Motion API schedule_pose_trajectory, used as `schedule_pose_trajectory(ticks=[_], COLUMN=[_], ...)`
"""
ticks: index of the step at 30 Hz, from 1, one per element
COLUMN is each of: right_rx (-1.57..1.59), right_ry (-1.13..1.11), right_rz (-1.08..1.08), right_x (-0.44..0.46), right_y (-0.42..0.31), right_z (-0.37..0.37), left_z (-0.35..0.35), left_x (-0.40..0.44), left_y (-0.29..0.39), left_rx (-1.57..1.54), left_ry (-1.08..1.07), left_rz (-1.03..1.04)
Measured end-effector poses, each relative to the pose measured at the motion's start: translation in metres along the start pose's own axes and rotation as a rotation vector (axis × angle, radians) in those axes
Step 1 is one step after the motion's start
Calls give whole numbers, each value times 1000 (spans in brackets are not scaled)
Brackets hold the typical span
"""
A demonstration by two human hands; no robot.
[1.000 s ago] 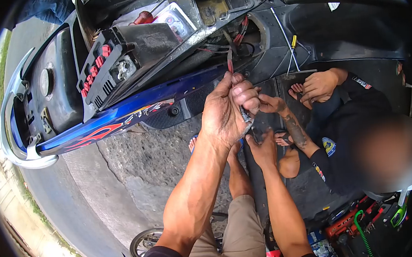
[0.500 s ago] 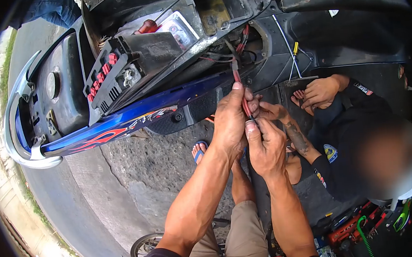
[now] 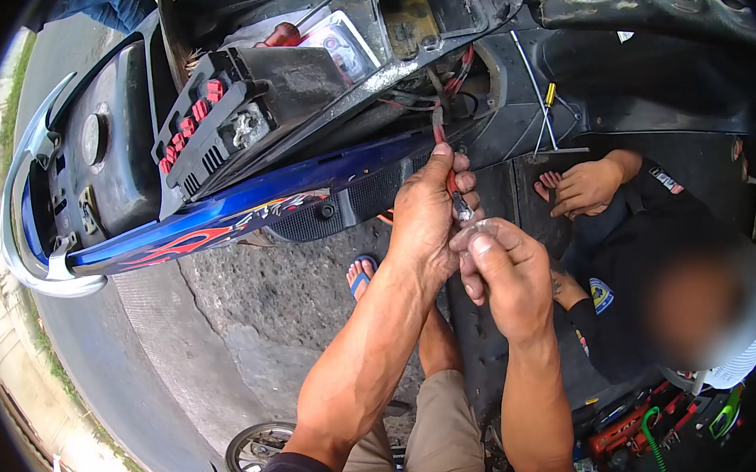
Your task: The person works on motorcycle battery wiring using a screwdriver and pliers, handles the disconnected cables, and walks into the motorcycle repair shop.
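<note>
Left hand (image 3: 427,212) grasped red cable (image 3: 452,183) between thumb and fingers, cable running up to opening (image 3: 475,84) in dark bodywork (image 3: 651,68), near blue side panel (image 3: 301,181); right hand (image 3: 517,280), thumb pressed to fingers, was at cable's silvery lower end (image 3: 463,214), could not tell whether gripping it; yellow-handled tool (image 3: 550,95) rested on bodywork, above co-worker's hand (image 3: 588,187); red-handled tool (image 3: 282,35) lay in compartment (image 3: 208,19)

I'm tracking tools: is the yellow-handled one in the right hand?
No, the yellow-handled tool rests on black panelling, away from the right hand.
</note>
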State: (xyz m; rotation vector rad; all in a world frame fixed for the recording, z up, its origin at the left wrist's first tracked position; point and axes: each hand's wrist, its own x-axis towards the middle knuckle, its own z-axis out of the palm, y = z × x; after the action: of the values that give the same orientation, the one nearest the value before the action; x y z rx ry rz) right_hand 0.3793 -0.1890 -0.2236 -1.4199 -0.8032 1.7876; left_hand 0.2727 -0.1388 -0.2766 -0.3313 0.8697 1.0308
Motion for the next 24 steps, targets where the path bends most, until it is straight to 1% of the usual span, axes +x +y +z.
schedule_pose_trajectory(ticks=[1, 3, 5, 7, 8, 10, 11, 13, 14, 16, 19, 20, 22, 23, 24], right_rx=[0, -154, -131, -156, -154, -563, -563, -606, -607, -416, -404, -407, -380, -353, -350], right_ry=[-1, 114, 151, 215, 215, 158, 158, 189, 189, 317, 328, 321, 318, 316, 315], right_rz=[-3, -177, -194, -333, -335, -596, -598, -732, -736, -626, -615, -630, -608, -581, -587], right_x=[0, -1, 2, 5, 8, 16, 20, 26, 26, 25, 23, 24, 25, 26, 26], right_y=[-1, -2, -4, -4, -4, -2, -1, 2, 7, 19, 22, 22, 23, 24, 25], right_z=[2, 7, 11, 14, 11, 2, 1, -1, -2, -4, -9, -11, -13, -13, -15], left_z=[0, 1, 2, 6, 5, 4, 3, 2, 3, 4, -1, -3, -8, -10, -12], left_x=[0, 1, -1, -5, -5, -3, -2, 0, 0, 2, 7, 8, 7, 8, 9], left_y=[1, 3, 3, 5, 4, 3, 1, -1, -3, -7, -14, -12, -3, -3, -4], left_rx=[-40, -75, -110, -131, -129, -106, -106, -169, -169, 24, 212, 212, 328, 330, 424], left_ry=[-8, -13, -17, -11, -12, -23, -25, -48, -52, 18, -15, -20, -58, -61, -6], left_rz=[-29, -44, -63, -59, -58, -28, -28, -26, -24, 59, 165, 170, 107, 113, 163])
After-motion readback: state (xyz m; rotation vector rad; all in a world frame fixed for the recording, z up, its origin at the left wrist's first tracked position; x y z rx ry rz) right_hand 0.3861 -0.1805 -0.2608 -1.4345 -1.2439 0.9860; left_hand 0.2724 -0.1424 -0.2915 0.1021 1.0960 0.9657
